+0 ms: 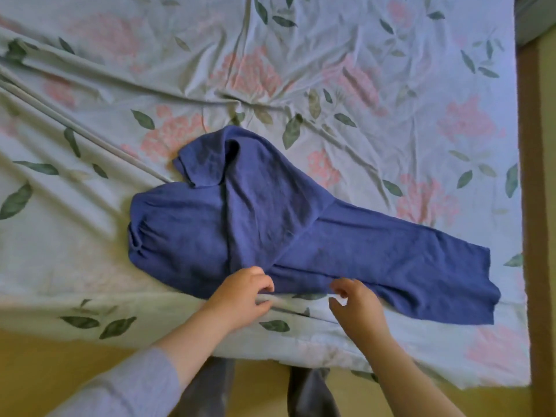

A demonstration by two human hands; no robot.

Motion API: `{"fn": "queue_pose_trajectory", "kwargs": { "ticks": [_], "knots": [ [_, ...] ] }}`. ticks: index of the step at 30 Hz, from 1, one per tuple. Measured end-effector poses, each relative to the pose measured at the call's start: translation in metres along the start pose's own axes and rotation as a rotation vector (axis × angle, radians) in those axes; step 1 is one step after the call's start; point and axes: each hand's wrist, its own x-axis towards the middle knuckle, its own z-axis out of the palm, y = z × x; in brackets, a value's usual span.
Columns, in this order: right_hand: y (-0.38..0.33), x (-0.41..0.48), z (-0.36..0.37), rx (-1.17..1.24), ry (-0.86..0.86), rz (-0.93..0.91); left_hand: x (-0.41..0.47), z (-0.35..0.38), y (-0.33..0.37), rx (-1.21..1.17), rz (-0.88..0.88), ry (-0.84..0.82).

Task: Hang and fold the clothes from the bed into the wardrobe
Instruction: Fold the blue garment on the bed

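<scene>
A dark blue garment (270, 218) lies crumpled on the bed, with one long part stretched toward the right and its left part bunched up. My left hand (240, 296) is at the garment's near edge, fingers curled and pinching the cloth where it meets a fold of the sheet. Just to the right, my right hand (358, 308) hovers at the same edge. Its thumb and forefinger are apart with bare sheet showing between them, and the hand partly covers the garment's near edge.
The bed is covered by a wrinkled pale floral sheet (331, 85) that hangs over the near edge. A wooden bed frame (529, 206) runs along the right side. Yellowish floor (45, 356) and my dark trouser legs (307, 392) show below.
</scene>
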Motion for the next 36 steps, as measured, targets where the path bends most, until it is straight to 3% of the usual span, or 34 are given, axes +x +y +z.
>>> {"fn": "queue_pose_trajectory", "kwargs": {
  "ticks": [3,6,8,12,16,19,21,26,29,32,34,36],
  "knots": [
    [0.017,-0.005,0.017,-0.165,-0.011,-0.146,0.007,0.023,0.006,0.380,-0.101,-0.072],
    [0.016,0.002,0.031,-0.222,-0.002,-0.243,0.009,0.029,0.013,0.577,-0.168,0.037],
    [0.011,0.010,0.037,-0.268,0.009,-0.285,0.012,0.029,0.008,0.610,-0.144,0.106],
    [0.009,0.029,0.037,-0.258,0.079,-0.333,0.017,0.018,0.000,0.661,-0.050,0.070],
    [0.018,0.023,0.031,-0.177,0.001,-0.416,0.008,0.003,-0.005,0.550,0.012,0.072],
    [0.025,0.002,0.035,-0.239,-0.149,-0.486,-0.003,-0.008,-0.004,0.552,0.033,-0.009],
    [0.029,-0.005,0.042,-0.230,-0.189,-0.471,-0.009,-0.004,0.000,0.617,-0.047,-0.129],
    [0.028,-0.002,0.051,-0.184,-0.102,-0.396,-0.010,0.017,0.004,0.783,-0.207,-0.317],
    [0.023,-0.001,0.052,-0.223,-0.095,-0.423,-0.016,0.018,0.008,0.684,-0.220,-0.251],
    [0.012,-0.004,0.048,-0.310,-0.123,-0.465,-0.028,0.018,-0.002,0.642,-0.353,-0.171],
    [0.011,-0.006,0.048,-0.316,-0.104,-0.469,-0.039,0.021,-0.016,0.716,-0.401,-0.269],
    [0.014,-0.007,0.050,-0.274,-0.110,-0.457,-0.043,0.024,-0.025,0.726,-0.331,-0.331]
  ]
}}
